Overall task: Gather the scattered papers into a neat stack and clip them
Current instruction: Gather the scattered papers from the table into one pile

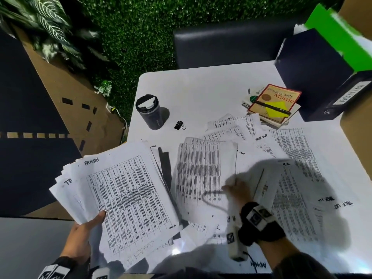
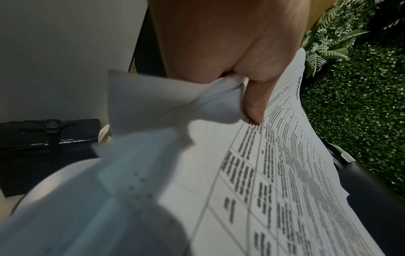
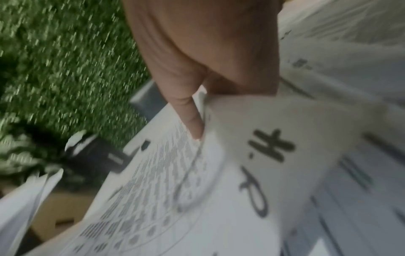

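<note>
While papers [image 1: 205, 170] litter white table [image 1: 201, 87] | green hedge wall [image 1: 141, 27] (plant [image 1: 46, 21] left)

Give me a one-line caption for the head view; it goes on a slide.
Left hand holds a fanned sheaf while right hand lifts a sheet; clip waits.

Light falls from overhead, bright on the white surface [image 1: 201, 85] and leaving the floor to the left dim. A small glare spot shines at the near edge. The cup [image 1: 151, 111] casts a soft shadow to its right. The right hand [image 1: 238, 191] and the sheet it lifts are smeared by motion; the right wrist view is blurred throughout. In the left wrist view, near paper is out of focus. Straight edges bow toward the corners.
</note>
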Motion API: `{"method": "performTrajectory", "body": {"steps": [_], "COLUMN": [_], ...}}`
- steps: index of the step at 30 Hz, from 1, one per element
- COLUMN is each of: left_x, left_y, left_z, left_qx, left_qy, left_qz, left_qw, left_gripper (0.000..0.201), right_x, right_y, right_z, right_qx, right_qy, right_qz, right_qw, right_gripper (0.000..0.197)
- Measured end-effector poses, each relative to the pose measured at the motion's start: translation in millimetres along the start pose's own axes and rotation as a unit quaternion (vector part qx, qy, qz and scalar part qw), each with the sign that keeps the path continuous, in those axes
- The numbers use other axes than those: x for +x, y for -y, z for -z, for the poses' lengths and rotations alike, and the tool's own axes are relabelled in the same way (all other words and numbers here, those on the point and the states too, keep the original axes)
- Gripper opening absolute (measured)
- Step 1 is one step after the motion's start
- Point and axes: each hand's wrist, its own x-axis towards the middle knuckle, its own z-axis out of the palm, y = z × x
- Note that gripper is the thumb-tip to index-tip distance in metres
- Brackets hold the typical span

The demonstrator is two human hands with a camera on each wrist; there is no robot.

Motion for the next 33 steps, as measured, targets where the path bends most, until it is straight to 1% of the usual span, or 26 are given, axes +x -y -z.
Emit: {"method": "performTrajectory", "body": {"steps": [1, 3, 6, 7, 10, 12, 13, 14, 15, 17, 19, 21, 23, 24, 26, 28, 29, 31, 33], "left_x": [-3, -6, -4, -4, -4, 5, 9, 12, 12, 14, 14, 17, 21, 23, 28, 31, 33, 34, 33], "left_y": [-3, -8, -3, -1, -1, 6, 9, 11, 10, 7, 2, -1, -1, -3, -5, -8, -9, -10, -14], "left_z": [1, 2, 4, 4, 7, 12, 15, 18, 19, 19, 19, 17, 16, 14, 6, -6, -12, -28, -44], "left_qx": [0.0, 0.015, 0.021, 0.024, 0.018, 0.0, -0.006, -0.009, -0.012, -0.025, -0.029, -0.045, -0.05, -0.055, -0.057, -0.044, -0.041, -0.033, -0.027], "left_qy": [0.01, 0.012, 0.015, 0.008, -0.004, -0.003, -0.002, -0.005, -0.003, 0.014, 0.02, 0.034, 0.028, 0.03, 0.053, 0.075, 0.087, 0.108, 0.127], "left_qz": [0.001, 0.006, -0.006, -0.007, -0.004, 0.018, 0.028, 0.024, 0.02, 0.022, 0.005, 0.001, -0.01, -0.01, -0.01, -0.016, -0.017, -0.031, -0.04], "left_qw": [1.0, 1.0, 1.0, 1.0, 1.0, 1.0, 1.0, 1.0, 1.0, 0.999, 0.999, 0.998, 0.998, 0.998, 0.997, 0.996, 0.995, 0.993, 0.991], "left_gripper": [0.03, 0.032, 0.032, 0.03, 0.028, 0.043, 0.052, 0.057, 0.057, 0.049, 0.042, 0.044, 0.049, 0.048, 0.051, 0.063, 0.063, 0.05, 0.028], "right_x": [-5, -18, -15, -10, -15, -20, -22, -21, -20, -15, -11, -8, -10, -11, -19, -29, -35, -45, -50], "right_y": [0, 2, -3, -6, 3, 9, 11, 13, 14, 20, 30, 39, 47, 50, 59, 64, 66, 66, 65], "right_z": [-9, -20, -37, -42, -47, -48, -47, -45, -41, -30, -13, 8, 32, 41, 54, 57, 55, 48, 35], "right_qx": [-0.056, -0.122, -0.145, -0.154, -0.164, -0.13, -0.095, -0.052, -0.005, 0.071, 0.112, 0.164, 0.222, 0.261, 0.331, 0.352, 0.361, 0.379, 0.379], "right_qy": [-0.011, -0.02, -0.031, -0.041, -0.08, -0.087, -0.094, -0.102, -0.112, -0.114, -0.08, -0.048, -0.028, -0.018, 0.023, 0.083, 0.115, 0.17, 0.197], "right_qz": [-0.006, -0.023, -0.06, -0.06, -0.058, -0.061, -0.05, -0.036, -0.016, 0.012, 0.045, 0.084, 0.113, 0.117, 0.125, 0.133, 0.132, 0.113, 0.094], "right_qw": [0.998, 0.992, 0.987, 0.985, 0.982, 0.986, 0.99, 0.993, 0.994, 0.991, 0.989, 0.982, 0.968, 0.958, 0.935, 0.923, 0.916, 0.902, 0.899], "right_gripper": [0.018, 0.036, 0.061, 0.064, 0.063, 0.071, 0.072, 0.069, 0.065, 0.056, 0.046, 0.052, 0.062, 0.061, 0.047, 0.039, 0.034, 0.027, 0.032]}}
